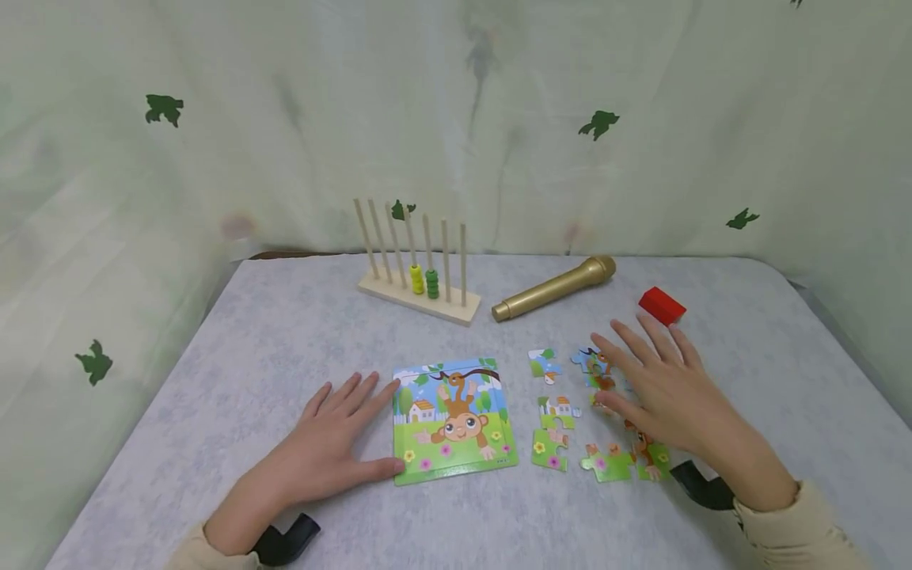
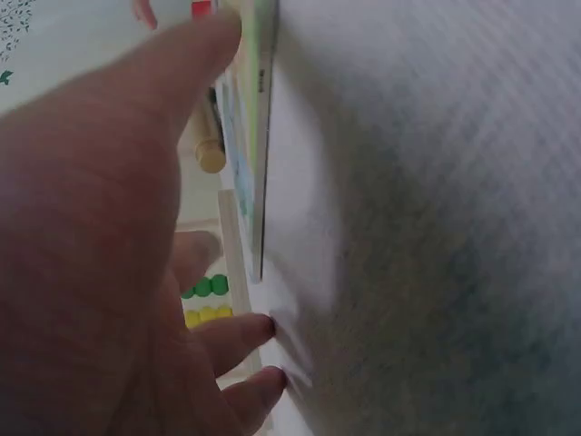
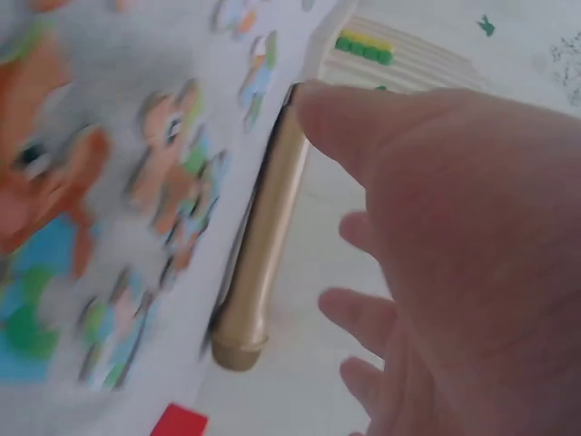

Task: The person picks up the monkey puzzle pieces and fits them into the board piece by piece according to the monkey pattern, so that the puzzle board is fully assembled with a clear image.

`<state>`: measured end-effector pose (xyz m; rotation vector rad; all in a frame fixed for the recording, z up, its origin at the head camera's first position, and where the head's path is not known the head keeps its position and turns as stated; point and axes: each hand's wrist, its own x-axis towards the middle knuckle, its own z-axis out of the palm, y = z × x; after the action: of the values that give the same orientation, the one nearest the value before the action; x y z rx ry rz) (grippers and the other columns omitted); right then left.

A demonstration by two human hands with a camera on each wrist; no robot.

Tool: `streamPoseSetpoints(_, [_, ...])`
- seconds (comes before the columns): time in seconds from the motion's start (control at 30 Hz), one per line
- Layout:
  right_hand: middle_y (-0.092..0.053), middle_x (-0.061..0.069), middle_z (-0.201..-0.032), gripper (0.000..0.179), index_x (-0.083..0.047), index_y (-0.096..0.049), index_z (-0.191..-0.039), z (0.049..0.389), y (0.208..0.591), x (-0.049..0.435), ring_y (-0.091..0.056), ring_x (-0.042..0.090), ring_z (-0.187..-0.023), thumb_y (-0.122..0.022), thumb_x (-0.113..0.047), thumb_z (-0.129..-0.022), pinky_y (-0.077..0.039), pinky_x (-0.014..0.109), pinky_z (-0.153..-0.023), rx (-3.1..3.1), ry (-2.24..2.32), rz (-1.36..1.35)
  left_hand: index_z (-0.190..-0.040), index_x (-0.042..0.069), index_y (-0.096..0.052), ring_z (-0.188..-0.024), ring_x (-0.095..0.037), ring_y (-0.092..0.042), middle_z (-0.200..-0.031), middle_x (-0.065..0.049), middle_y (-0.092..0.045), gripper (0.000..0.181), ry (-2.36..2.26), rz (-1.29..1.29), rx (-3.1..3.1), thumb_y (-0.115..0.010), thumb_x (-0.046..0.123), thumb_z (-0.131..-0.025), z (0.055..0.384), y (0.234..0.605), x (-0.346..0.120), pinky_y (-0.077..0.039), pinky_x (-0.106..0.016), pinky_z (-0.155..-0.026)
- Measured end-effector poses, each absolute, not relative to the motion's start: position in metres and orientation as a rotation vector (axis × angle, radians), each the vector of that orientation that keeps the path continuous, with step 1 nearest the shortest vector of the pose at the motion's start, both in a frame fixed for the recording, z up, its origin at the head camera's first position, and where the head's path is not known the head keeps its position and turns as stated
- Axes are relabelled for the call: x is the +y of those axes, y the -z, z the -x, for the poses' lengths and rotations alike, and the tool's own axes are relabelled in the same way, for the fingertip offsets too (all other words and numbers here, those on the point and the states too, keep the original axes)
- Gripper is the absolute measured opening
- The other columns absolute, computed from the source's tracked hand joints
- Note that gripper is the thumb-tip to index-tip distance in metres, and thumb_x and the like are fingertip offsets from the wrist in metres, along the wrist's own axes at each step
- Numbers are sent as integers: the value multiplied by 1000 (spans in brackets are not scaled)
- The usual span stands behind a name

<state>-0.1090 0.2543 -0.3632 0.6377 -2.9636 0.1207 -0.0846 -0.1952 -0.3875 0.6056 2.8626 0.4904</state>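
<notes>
A square monkey picture board (image 1: pixel 456 423) lies flat on the table. My left hand (image 1: pixel 324 447) is at its left side, fingers spread, thumb and index fingertips at the board's edge. In the left wrist view the board (image 2: pixel 261 136) appears edge-on beside the thumb. My right hand (image 1: pixel 673 392) is spread above loose jigsaw pieces and covers some of them. Other pieces show uncovered: a corner piece (image 1: pixel 547 451) with flowers, a house piece (image 1: pixel 559 408) and a sky piece (image 1: pixel 544 362). The right wrist view shows blurred monkey pieces (image 3: pixel 168 136) below the hand, which holds nothing.
Behind the board stands a wooden peg rack (image 1: pixel 420 299) with yellow and green beads on two pegs. A gold microphone (image 1: pixel 552 289) lies to its right, and a red block (image 1: pixel 663 305) sits farther right. A pale curtain (image 1: pixel 456 119) hangs behind the table.
</notes>
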Motion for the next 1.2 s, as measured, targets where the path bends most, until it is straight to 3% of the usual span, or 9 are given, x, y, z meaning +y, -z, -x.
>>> streamPoseSetpoints(0.23, [-33,15,-167,78,-24,-34,-163,130,354,230,-13,45,-157,-68,-51,-97,-12,70,-123,-3047,-225,-785,-162,10,-34,-159,-37,-16,-170,-10,-26,115,-567,-717,2762,-66,82,-78,93,395,-195,-10,-67,-124])
streamPoseSetpoints(0.53, [-45,20,-159,71,-13,-45,-157,156,360,206,-28,50,-151,-74,-37,-96,-30,73,-116,-3105,-475,-968,-163,13,-33,-160,-35,-13,-170,-9,-26,115,-593,-844,2757,-67,82,-77,99,407,-189,-10,-66,-125])
streamPoseSetpoints(0.87, [-51,17,-152,55,-10,-58,-146,178,376,210,-45,40,-141,-75,-27,-97,-44,60,-114,-3221,-594,-985,-166,18,-24,-161,-24,-14,-173,-1,-18,122,-403,-1009,2872,-53,94,-74,105,425,-184,-11,-52,-128])
streamPoseSetpoints(1.2, [-61,13,-135,50,-8,-65,-140,185,379,217,-60,29,-119,-75,-29,-96,-55,51,-101,-3125,-557,-1071,-165,12,-25,-160,-19,-17,-172,2,-20,126,-404,-1101,2896,-53,95,-74,110,426,-189,-11,-51,-128])
